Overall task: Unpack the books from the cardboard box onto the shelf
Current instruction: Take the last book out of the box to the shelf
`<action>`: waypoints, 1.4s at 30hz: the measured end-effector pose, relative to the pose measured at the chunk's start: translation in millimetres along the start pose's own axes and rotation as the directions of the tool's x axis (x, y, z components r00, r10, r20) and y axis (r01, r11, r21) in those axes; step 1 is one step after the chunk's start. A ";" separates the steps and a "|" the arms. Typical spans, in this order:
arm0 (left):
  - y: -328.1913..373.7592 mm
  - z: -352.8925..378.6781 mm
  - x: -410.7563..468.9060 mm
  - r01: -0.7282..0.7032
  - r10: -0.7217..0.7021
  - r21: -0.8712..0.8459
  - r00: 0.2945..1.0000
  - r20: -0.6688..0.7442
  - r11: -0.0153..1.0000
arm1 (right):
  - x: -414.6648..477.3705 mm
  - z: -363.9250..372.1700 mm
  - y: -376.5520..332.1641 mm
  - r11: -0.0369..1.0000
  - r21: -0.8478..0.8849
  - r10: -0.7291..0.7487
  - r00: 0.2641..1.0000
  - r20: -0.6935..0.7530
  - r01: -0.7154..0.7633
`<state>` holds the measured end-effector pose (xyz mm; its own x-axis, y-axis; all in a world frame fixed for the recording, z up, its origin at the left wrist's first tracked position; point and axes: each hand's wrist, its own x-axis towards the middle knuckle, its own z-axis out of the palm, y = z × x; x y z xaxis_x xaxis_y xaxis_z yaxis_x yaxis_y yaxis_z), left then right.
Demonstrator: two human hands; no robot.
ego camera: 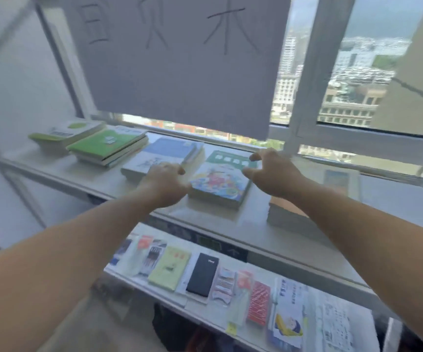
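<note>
Stiff, hefty colourful book stack [219, 181] at twelve o'clock, best gripped by both side edges; left hand [166, 185] and right hand [271, 171] spread, empty.

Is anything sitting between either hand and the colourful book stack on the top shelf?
Nothing visible. The left hand and right hand hover open on either side of the colourful book stack, with only bare shelf and air between. The blue-covered stack lies behind the left hand, not in its path.

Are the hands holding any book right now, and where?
Nothing held: left hand and right hand hover open either side of the colourful book stack.
</note>
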<state>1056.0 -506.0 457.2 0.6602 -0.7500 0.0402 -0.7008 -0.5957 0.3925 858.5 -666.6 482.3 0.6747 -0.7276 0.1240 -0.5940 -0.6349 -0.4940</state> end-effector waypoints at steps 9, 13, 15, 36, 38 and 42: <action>-227.7 -80.4 -83.4 0.308 -0.308 -0.013 0.949 -0.070 0.951 | 10.0 144.9 -206.3 0.934 -0.049 -0.333 0.914 0.232 0.353; -341.6 -107.3 -128.9 0.435 -0.436 -0.029 0.896 -0.083 0.900 | -3.2 231.4 -302.9 0.886 -0.028 -0.428 0.841 0.330 0.462; -390.6 -113.8 -148.2 0.495 -0.496 -0.039 0.866 -0.062 0.868 | -10.8 274.8 -340.5 0.865 -0.025 -0.456 0.806 0.378 0.501; -682.9 -44.9 -207.2 0.905 -0.874 -0.286 0.393 0.285 0.314 | 29.2 624.8 -506.0 0.859 0.092 -0.285 0.322 0.903 0.504; -701.2 -26.1 -220.1 0.921 -0.866 -0.302 0.349 0.357 0.246 | 18.9 654.6 -509.9 0.874 0.079 -0.233 0.271 0.934 0.480; -751.4 6.6 -233.9 0.944 -0.835 -0.314 0.252 0.490 0.100 | 5.4 716.8 -518.3 0.895 0.031 -0.134 0.202 0.970 0.445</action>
<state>1426.4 115.2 146.9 0.6184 0.1677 -0.7678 0.6381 -0.6774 0.3660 1484.2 -155.3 122.2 0.6409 0.1898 -0.7438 -0.2181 -0.8840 -0.4135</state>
